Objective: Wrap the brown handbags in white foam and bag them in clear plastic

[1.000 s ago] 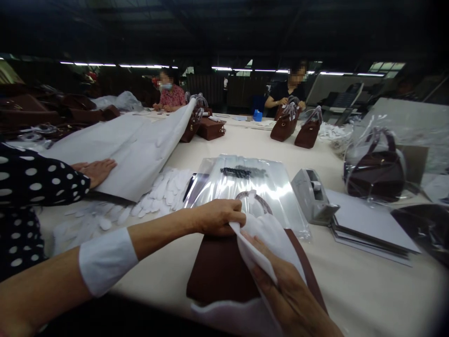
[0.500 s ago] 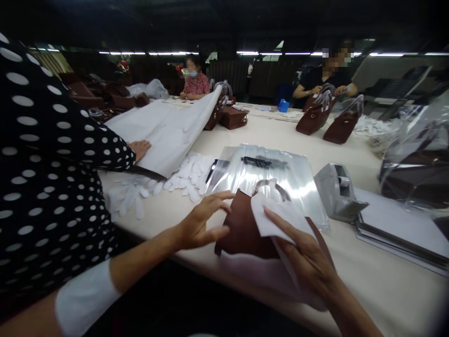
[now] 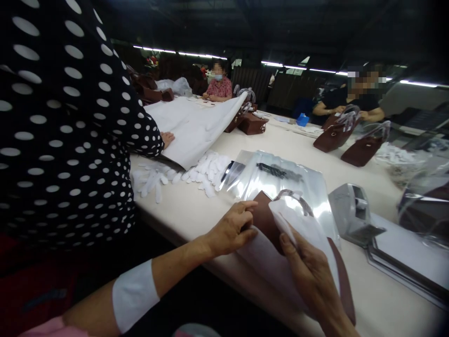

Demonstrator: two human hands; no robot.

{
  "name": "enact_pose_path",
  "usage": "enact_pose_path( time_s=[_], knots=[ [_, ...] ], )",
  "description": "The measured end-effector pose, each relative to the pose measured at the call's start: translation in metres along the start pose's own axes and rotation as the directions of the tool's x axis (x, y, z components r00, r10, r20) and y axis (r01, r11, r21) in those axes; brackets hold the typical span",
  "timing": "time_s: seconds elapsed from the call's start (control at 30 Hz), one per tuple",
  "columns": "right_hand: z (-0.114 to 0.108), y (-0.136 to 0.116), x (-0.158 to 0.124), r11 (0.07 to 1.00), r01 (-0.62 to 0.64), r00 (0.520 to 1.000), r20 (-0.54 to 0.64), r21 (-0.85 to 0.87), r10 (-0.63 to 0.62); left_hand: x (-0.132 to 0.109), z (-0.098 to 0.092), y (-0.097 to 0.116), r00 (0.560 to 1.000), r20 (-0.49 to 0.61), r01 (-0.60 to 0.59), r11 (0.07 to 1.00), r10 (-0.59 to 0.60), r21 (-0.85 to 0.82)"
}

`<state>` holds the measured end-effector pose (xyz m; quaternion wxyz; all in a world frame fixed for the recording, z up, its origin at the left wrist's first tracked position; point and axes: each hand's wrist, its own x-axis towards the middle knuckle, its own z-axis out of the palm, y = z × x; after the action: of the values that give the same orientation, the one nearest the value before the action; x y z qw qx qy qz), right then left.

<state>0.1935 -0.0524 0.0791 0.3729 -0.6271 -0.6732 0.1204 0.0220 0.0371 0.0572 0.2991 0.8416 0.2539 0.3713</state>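
A brown bag (image 3: 264, 217) stands at the near table edge, its wrapped handle (image 3: 296, 196) upright and white sheet (image 3: 315, 229) lying over and in front of it. My right hand (image 3: 310, 267) grips this sheet at the bag's front, thumb on the near side and the other fingers partly hidden. At the bag's left edge is my left hand (image 3: 235, 229), its index finger stretched along the edge and the other fingers curled towards the thumb; what they pinch is hidden. Behind the bag lie clear plastic sleeves (image 3: 284, 175).
White cut pieces (image 3: 208, 171) lie left of the sleeves. A tape dispenser (image 3: 351, 210) and a stack of boards (image 3: 407, 248) are at right. A person in polka dots (image 3: 80, 140) stands close on the left, a hand on a large white sheet (image 3: 189, 121). More brown bags (image 3: 365, 150) stand farther back.
The view has shifted, so the scene sits farther right. My left hand has closed its spread fingers at the bag's edge. My right hand has brought the sheet lower over the bag's front.
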Motion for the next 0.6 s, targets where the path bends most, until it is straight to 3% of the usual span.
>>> enact_pose_path(
  time_s=[0.1, 0.23, 0.43, 0.53, 0.6],
  knots=[
    [0.015, 0.003, -0.006, 0.951, 0.285, 0.955, -0.043, -0.121, -0.292, 0.001, 0.0, -0.004, 0.999, 0.006, 0.049, 0.998, -0.049, -0.025],
    [0.027, 0.008, -0.009, 0.792, 0.573, 0.817, 0.066, -0.211, -0.574, 0.003, -0.003, -0.009, 0.984, 0.089, 0.163, 0.978, -0.152, -0.131],
    [0.023, 0.014, -0.007, 0.624, 0.712, 0.702, 0.307, -0.321, -0.643, 0.008, -0.012, -0.016, 0.949, 0.183, 0.296, 0.925, -0.257, -0.237],
    [0.02, 0.013, -0.006, 0.582, 0.736, 0.677, 0.363, -0.347, -0.64, 0.009, -0.015, -0.018, 0.926, 0.246, 0.344, 0.907, -0.286, -0.242],
    [0.019, 0.01, -0.005, 0.575, 0.734, 0.679, 0.359, -0.361, -0.641, 0.006, -0.013, -0.019, 0.942, 0.238, 0.287, 0.935, -0.236, -0.207]
  ],
)
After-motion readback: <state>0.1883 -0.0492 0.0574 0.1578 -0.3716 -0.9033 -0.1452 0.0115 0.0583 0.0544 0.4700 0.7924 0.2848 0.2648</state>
